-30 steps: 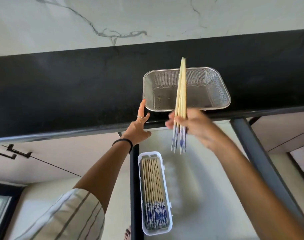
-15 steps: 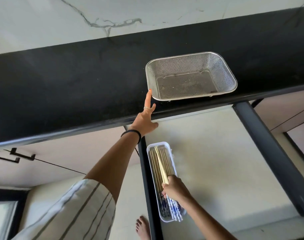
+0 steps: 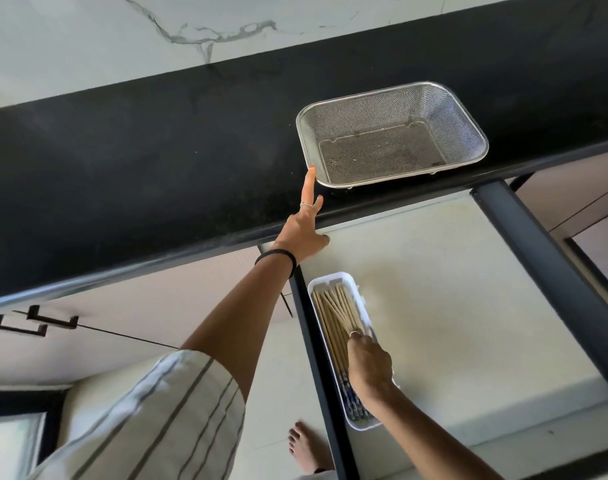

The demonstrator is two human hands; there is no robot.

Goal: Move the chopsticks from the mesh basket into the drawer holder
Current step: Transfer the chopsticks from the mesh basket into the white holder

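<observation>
Head view: chopsticks (image 3: 333, 317) are pressed flat into the holder (image 3: 359, 424) by the right hand (image 3: 368, 367), fingers hidden, while the mesh basket (image 3: 468, 119) is steadied by the left hand's (image 3: 300, 233) straight fingertip.

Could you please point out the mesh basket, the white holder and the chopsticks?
mesh basket (image 3: 468, 114): head view, on its right mesh wall.
white holder (image 3: 330, 277): head view, on its far rim.
chopsticks (image 3: 333, 313): head view, on the wooden shafts.

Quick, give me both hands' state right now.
Left hand: open, one straight finger touching the mesh basket rim.
Right hand: on the chopsticks in the holder; grip cannot be told.
</observation>
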